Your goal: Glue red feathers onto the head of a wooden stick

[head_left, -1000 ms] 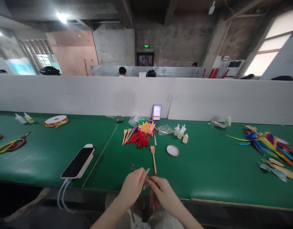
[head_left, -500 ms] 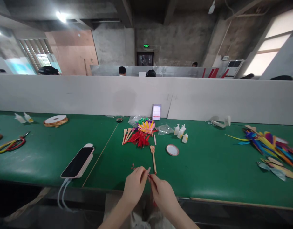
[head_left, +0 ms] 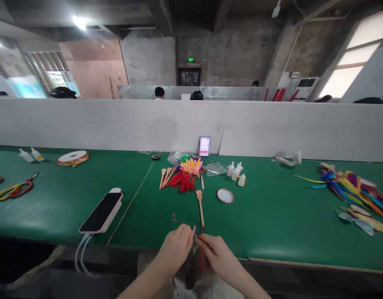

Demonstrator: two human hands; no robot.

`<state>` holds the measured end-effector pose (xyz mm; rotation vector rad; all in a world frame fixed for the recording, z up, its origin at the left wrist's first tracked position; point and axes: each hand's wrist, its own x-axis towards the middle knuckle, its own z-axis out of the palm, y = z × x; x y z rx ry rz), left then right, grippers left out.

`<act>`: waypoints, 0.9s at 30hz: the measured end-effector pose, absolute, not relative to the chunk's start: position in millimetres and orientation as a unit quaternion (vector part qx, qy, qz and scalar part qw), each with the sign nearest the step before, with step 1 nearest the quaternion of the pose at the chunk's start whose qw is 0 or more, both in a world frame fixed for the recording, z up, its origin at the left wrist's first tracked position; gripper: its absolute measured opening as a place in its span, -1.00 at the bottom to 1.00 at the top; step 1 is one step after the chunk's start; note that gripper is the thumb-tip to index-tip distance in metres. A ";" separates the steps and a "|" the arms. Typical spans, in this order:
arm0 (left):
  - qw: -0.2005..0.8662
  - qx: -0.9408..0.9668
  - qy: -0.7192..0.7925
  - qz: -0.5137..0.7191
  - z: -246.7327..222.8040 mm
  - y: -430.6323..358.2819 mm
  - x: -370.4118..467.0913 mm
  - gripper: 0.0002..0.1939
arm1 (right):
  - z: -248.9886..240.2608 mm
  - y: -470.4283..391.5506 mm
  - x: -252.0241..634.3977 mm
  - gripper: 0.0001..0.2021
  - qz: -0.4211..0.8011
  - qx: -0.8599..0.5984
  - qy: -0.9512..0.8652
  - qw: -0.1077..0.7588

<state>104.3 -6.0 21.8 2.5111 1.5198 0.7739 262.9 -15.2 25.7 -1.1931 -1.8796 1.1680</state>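
Close together at the table's front edge, my left hand [head_left: 176, 249] and my right hand [head_left: 219, 254] are both closed, fingertips nearly meeting. My right hand pinches a thin red strand [head_left: 202, 229]; a blurred red part hangs below it. What my left fingers pinch is too small to make out. Just beyond lies a wooden stick with a paw-shaped head [head_left: 200, 208], its lower end near the strand. A few tiny pink pieces [head_left: 173, 218] lie to the left. Farther back are red feathers [head_left: 183, 181], multicoloured feathers [head_left: 191, 165] and several wooden sticks [head_left: 166, 177].
A round white lid-like dish [head_left: 225, 195] and white glue bottles [head_left: 236, 172] stand right of centre. On the left are a phone [head_left: 102, 211] with cables, scissors [head_left: 15, 189] and a ribbon roll [head_left: 73, 158]. More feathers [head_left: 353, 187] lie far right. A white partition [head_left: 116, 124] runs behind.
Both hands have moved slightly down toward the table edge, uncovering more of the tiny pink pieces. The stick and the other things on the table have stayed put.
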 end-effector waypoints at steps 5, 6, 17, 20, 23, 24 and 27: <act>0.064 0.828 0.493 0.261 31.2 -13.9 103.7 -0.68 | 33.3 -16.4 272.6 -0.55 0.555 -0.414 -0.666 0.278; 0.068 0.823 0.495 0.271 31.6 -12.8 104.9 -0.69 | 33.4 -15.9 273.1 -0.55 0.571 -0.415 -0.652 0.277; 0.347 0.741 0.492 0.296 38.3 -3.3 108.8 -0.63 | 27.1 -16.7 279.5 -0.50 0.618 -0.411 -0.613 0.271; 0.436 0.704 0.472 0.301 42.7 -8.0 106.7 -0.61 | 30.2 -18.8 283.0 -0.52 0.624 -0.401 -0.617 0.263; 0.408 0.717 0.485 0.290 44.7 -11.1 105.5 -0.62 | 32.1 -19.2 283.0 -0.53 0.615 -0.406 -0.620 0.269; 0.375 0.731 0.495 0.283 44.9 -11.6 105.4 -0.63 | 32.1 -19.3 282.1 -0.54 0.611 -0.410 -0.620 0.272; 0.292 0.757 0.521 0.266 45.3 -12.1 107.1 -0.71 | 31.0 -20.1 277.5 -0.56 0.607 -0.418 -0.617 0.276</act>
